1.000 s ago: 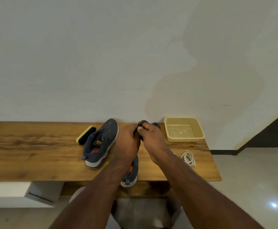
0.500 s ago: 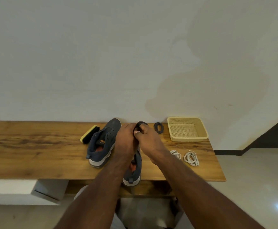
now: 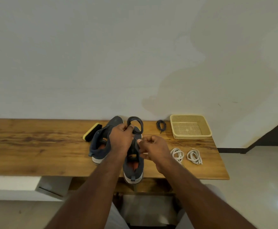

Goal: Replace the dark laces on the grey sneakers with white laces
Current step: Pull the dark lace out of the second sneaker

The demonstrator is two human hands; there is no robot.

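Two grey sneakers without laces stand on the wooden table (image 3: 35, 146), one angled at the left (image 3: 100, 144) and one with its heel at the front edge (image 3: 133, 171). My left hand (image 3: 121, 139) grips a coiled dark lace (image 3: 135, 122) above the shoes. Just right of it and lower, my right hand (image 3: 153, 148) has curled fingers, and thumb and forefinger seem to pinch the lace's tail. A second dark lace (image 3: 161, 125) lies coiled near the wall. Two white lace bundles (image 3: 177, 154) (image 3: 194, 156) lie on the table to the right.
A beige mesh basket (image 3: 191, 136) sits at the table's back right corner. A yellow-backed shoe brush (image 3: 92, 132) lies left of the sneakers. A wall runs right behind the table, and tiled floor lies beyond its right edge.
My right hand has drawn back and down from the coil, which my left hand now holds alone. The view has shifted so both white bundles and the second dark lace show.
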